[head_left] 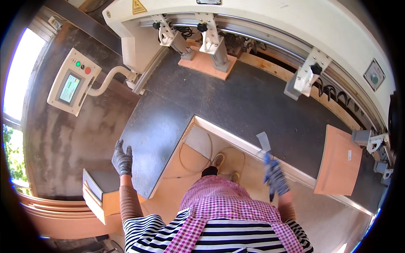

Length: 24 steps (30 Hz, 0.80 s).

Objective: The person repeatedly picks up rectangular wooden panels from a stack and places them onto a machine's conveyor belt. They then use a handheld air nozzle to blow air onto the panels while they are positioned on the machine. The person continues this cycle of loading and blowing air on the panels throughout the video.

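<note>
My left hand [123, 159], in a grey glove, rests at the left edge of the dark worktop [147, 126], its fingers apart and nothing in them. In a similar glove, my right hand [276, 179] is blurred by motion near the worktop's front edge. Its fingers are closed round what looks like a scraper [263, 142], with a blue handle and a pale flat blade that reaches over the worktop. The lower part of the handle is mostly hidden by the hand.
Clamps [213, 46] hang from the machine's white beam [270, 17]. Two of them stand over a wooden board [202, 63]; a curved wooden panel [339, 160] lies at right. A control panel [74, 82] stands at left, above stacked curved boards [63, 215]. The worktop has a cut-out before me.
</note>
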Available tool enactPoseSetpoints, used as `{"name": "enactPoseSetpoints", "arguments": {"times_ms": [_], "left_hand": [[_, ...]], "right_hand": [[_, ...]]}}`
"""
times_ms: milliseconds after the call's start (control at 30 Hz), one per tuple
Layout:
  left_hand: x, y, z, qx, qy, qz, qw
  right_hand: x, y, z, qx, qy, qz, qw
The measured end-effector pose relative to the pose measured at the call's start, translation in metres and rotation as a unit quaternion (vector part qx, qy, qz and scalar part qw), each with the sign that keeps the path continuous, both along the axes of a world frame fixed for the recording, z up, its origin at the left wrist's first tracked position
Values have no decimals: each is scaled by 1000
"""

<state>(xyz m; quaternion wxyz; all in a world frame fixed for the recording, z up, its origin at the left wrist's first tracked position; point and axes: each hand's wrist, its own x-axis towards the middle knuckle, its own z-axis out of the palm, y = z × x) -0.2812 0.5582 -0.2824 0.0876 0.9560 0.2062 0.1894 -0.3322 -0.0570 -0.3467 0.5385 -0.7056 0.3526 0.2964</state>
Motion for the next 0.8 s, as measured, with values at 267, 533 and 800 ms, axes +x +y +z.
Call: {"name": "enactPoseSetpoints", "arguments": {"times_ms": [267, 533, 800], "left_hand": [[198, 19, -60, -124, -3, -85, 989], [405, -72, -135, -199, 51, -160, 966], [510, -165, -160, -138, 49, -156, 977]], "right_hand": [[29, 32, -38, -127, -359, 128, 916], [29, 55, 46, -33, -109, 94, 989], [28, 44, 70, -54, -17, -189, 980]]}}
